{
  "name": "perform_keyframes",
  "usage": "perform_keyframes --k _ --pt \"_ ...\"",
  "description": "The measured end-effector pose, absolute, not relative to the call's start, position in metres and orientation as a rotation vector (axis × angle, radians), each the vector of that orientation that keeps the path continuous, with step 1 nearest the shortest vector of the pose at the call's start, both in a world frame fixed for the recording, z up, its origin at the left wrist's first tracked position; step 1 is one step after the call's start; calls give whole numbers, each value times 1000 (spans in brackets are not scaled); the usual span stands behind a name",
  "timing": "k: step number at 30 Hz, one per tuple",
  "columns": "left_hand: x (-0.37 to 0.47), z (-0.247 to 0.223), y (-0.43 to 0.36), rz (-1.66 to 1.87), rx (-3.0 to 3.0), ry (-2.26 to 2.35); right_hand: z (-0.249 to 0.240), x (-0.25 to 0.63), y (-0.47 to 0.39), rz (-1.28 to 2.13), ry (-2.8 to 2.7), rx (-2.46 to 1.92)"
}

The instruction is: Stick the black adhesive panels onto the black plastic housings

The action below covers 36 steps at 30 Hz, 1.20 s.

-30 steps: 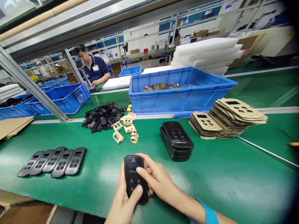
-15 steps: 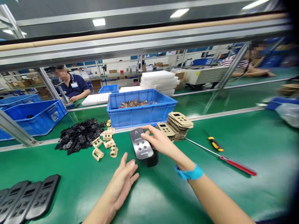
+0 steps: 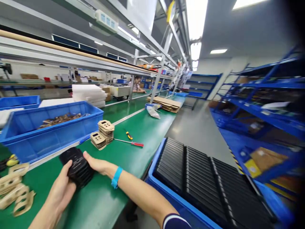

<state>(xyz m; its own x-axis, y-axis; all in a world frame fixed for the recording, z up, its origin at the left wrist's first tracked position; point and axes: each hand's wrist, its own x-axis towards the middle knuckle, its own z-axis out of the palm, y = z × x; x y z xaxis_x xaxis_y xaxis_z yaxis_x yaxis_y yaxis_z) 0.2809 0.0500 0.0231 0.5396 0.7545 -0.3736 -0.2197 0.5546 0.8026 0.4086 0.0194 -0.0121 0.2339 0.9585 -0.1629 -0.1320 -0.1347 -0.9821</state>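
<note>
A stack of black plastic panels [image 3: 77,167] stands over the green bench in the head view. My left hand [image 3: 62,183] grips its near left side, thumb on the top panel. On the opposite side my right hand [image 3: 96,163] presses against the stack, its fingers partly hidden behind it. Slightly blurred markings show on the top panel. Beyond my right hand are two piles of tan cut-out pads [image 3: 106,130]. Loose tan pieces [image 3: 16,190] lie to the left of my left hand.
A blue bin [image 3: 54,130] with brown pieces stands behind the stack. A red-handled screwdriver [image 3: 137,144] and a yellow-black screwdriver [image 3: 129,135] lie on the bench. At the right, a blue crate [image 3: 156,165] holds rows of black panels. Blue shelving [image 3: 259,105] stands across the aisle.
My view has swung to the right, bringing the crate and shelves into sight. My left hand, open beside the stack before, now grips it. My right hand has moved from its top to its side.
</note>
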Motion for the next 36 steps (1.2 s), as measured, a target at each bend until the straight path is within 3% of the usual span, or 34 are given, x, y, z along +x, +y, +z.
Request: perform_keyframes --k 8,15,20,28,36 --pt "284 11 -23 735 1286 710 6 390 -87 1182 -706 -975" --pt "273 21 -105 490 1219 237 42 396 -238 678 -658 -1030" --pt "274 18 -159 283 1169 139 56 397 -343 398 -587 -1170" --pt "270 -41 -212 -16 593 74 14 330 -343 392 -652 -1897" --pt "230 -79 -165 -229 423 -35 3 329 -340 517 -782 -1695"
